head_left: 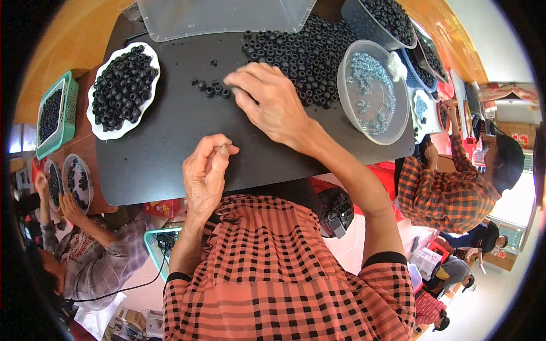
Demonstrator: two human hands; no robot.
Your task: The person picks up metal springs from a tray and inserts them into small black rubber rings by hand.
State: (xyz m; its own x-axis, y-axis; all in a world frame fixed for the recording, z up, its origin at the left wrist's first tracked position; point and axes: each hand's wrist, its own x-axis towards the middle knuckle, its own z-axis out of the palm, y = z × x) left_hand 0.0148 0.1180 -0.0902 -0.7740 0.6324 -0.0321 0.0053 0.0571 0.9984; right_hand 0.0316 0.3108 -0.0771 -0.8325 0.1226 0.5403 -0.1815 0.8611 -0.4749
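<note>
My left hand [206, 170] is held low over the near part of the dark table [165, 165], thumb and index finger pressed together; whatever lies between them is too small to make out. Farther up, my right hand [270, 105] hovers palm down with bent fingers and the thumb apart, slightly blurred. Its fingertips are beside a short row of loose black round hollow pieces [210, 91]. A wide spread of the same black pieces [310, 57] covers the tabletop behind and right of this hand. Nothing shows in the right hand, though its palm is hidden.
At left stands a white scalloped plate [95, 126] heaped with black pieces. A clear round bowl [392, 132] of tiny bluish pieces sits at right, by a filled tub [364, 25]. A translucent bin [227, 20] occupies the far edge. Co-workers sit on both sides.
</note>
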